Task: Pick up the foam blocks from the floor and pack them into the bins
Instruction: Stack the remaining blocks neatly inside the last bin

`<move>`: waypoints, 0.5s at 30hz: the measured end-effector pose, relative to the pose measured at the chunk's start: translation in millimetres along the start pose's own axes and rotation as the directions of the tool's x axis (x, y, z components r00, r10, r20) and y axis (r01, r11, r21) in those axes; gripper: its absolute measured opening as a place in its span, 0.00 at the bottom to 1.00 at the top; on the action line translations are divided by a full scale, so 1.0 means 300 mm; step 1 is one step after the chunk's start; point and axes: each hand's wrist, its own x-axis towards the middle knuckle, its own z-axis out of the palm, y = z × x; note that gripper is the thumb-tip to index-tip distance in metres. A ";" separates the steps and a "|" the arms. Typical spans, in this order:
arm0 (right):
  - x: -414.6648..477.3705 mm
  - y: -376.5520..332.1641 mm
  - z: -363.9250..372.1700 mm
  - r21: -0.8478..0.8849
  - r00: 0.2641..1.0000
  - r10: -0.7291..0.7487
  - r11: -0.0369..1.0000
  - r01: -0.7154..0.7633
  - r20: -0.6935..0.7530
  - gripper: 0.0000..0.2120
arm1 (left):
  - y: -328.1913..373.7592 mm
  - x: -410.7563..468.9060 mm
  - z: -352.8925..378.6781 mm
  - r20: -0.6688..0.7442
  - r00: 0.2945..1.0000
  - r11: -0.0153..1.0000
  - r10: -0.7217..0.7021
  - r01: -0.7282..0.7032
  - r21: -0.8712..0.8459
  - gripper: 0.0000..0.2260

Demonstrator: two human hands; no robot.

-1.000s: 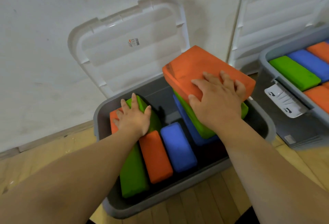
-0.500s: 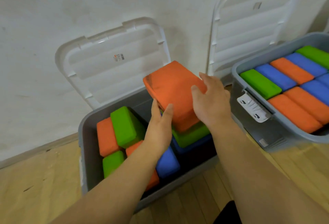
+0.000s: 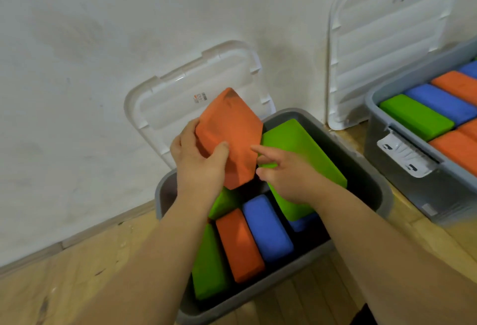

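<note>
orange block (image 3: 229, 131) is off the stack: half a second ago it lay flat on the green block (image 3: 304, 154); now my left hand (image 3: 198, 167) fingers clamp it, tilted on end above the grey bin (image 3: 371, 177). right hand (image 3: 291, 177) fingers apart, apparently resting on the green block.

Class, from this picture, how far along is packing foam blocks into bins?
Done: the right bin looks full; the near bin holds several blocks. In hand: the left hand grips an orange block above it; the right hand rests on a tilted green block. Left: seating both.
</note>
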 end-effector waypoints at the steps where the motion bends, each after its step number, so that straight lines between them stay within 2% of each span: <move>1: 0.001 0.011 0.010 0.006 0.999 0.000 1.000 0.000 0.034 0.24 | 0.005 -0.014 0.004 0.010 1.000 0.999 0.014 -0.014 0.033 0.30; 4: -0.002 0.005 0.000 0.000 0.998 -0.001 1.000 0.001 0.065 0.24 | 0.021 -0.015 -0.019 0.023 0.998 0.991 0.050 -0.053 0.126 0.36; 7: 0.014 -0.002 -0.045 -0.266 0.989 -0.007 0.963 -0.032 -0.144 0.27 | 0.063 -0.005 -0.066 0.049 0.991 0.959 0.127 -0.136 0.247 0.40; 9: 0.016 0.003 -0.074 -0.433 0.965 0.099 0.879 -0.199 -0.242 0.32 | 0.095 -0.001 -0.084 0.091 0.982 0.905 0.166 -0.188 0.381 0.40; 11: 0.005 0.042 -0.087 -0.504 0.929 0.282 0.781 -0.368 -0.242 0.40 | 0.123 -0.002 -0.083 0.095 0.979 0.867 0.181 -0.204 0.454 0.41; 13: 0.004 0.084 -0.111 -0.553 0.900 0.393 0.714 -0.429 -0.190 0.46 | 0.144 0.001 -0.070 0.075 0.979 0.848 0.188 -0.200 0.490 0.41; 15: 0.011 0.111 -0.135 -0.548 0.894 0.416 0.714 -0.436 -0.169 0.49 | 0.159 -0.005 -0.064 0.083 0.977 0.836 0.194 -0.209 0.508 0.41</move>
